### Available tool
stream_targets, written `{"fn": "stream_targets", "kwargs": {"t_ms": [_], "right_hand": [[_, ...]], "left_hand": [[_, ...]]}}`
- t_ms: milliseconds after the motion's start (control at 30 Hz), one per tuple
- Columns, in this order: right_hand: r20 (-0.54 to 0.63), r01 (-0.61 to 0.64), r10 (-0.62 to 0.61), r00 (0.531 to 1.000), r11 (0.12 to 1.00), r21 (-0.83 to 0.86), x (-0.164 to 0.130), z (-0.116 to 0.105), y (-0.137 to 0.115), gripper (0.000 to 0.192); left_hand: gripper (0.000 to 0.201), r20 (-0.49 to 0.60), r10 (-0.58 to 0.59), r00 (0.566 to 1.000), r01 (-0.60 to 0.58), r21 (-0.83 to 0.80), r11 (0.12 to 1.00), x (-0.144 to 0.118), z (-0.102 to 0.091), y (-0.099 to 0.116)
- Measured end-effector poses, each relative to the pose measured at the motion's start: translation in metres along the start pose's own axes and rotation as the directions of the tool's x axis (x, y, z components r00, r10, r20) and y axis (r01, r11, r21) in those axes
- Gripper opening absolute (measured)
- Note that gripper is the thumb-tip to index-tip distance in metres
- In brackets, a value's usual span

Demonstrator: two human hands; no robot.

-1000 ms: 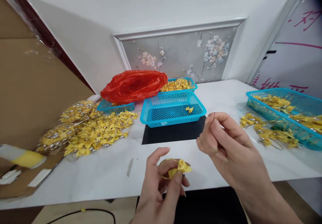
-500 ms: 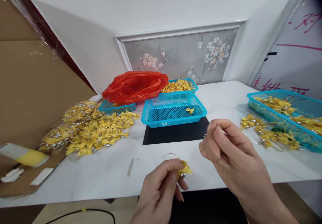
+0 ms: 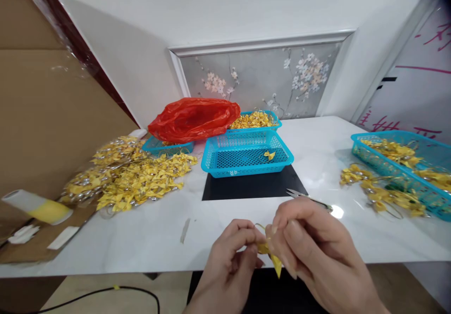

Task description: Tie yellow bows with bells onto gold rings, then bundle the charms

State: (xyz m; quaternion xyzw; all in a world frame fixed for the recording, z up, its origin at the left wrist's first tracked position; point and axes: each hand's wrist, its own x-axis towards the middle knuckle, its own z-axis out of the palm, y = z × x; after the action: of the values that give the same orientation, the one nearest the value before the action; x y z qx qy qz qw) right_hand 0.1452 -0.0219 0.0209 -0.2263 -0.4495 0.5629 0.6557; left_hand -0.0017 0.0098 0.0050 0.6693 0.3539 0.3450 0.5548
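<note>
Small yellow bow (image 3: 269, 253) with thin gold wire loop, held above near edge of white table (image 3: 158, 239), pinched between left hand (image 3: 229, 262) and right hand (image 3: 310, 248). Both hands closed on bow, fingertips meeting. Metal snips (image 3: 308, 199) lying just beyond right hand. Blue basket (image 3: 246, 156) farther back on black mat (image 3: 250, 187).

Yellow bow (image 3: 269, 253) I'm pinching feels like glossy foil paper w/ thin gold wire. Tabletop (image 3: 148, 239) is smooth, shiny white. Basket (image 3: 246, 156): perforated blue plastic. Red bag (image 3: 193, 119): crinkly plastic film.
</note>
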Motion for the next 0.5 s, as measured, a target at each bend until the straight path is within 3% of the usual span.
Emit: {"fn": "stream_targets", "kwargs": {"t_ms": [267, 500], "right_hand": [[0.015, -0.018, 0.017, 1.0, 0.998, 0.053, 0.0018, -0.0048, 0.0047, 0.016], [0.008, -0.004, 0.004, 1.0, 0.992, 0.123, 0.0039, -0.0095, 0.0003, 0.016]], "left_hand": [[0.024, 0.127, -0.158, 0.979, 0.189, -0.281, 0.941, 0.0062, 0.0041, -0.0071], [0.026, 0.226, -0.189, 0.955, 0.259, -0.333, 0.907, 0.0036, 0.0001, -0.0083]]}}
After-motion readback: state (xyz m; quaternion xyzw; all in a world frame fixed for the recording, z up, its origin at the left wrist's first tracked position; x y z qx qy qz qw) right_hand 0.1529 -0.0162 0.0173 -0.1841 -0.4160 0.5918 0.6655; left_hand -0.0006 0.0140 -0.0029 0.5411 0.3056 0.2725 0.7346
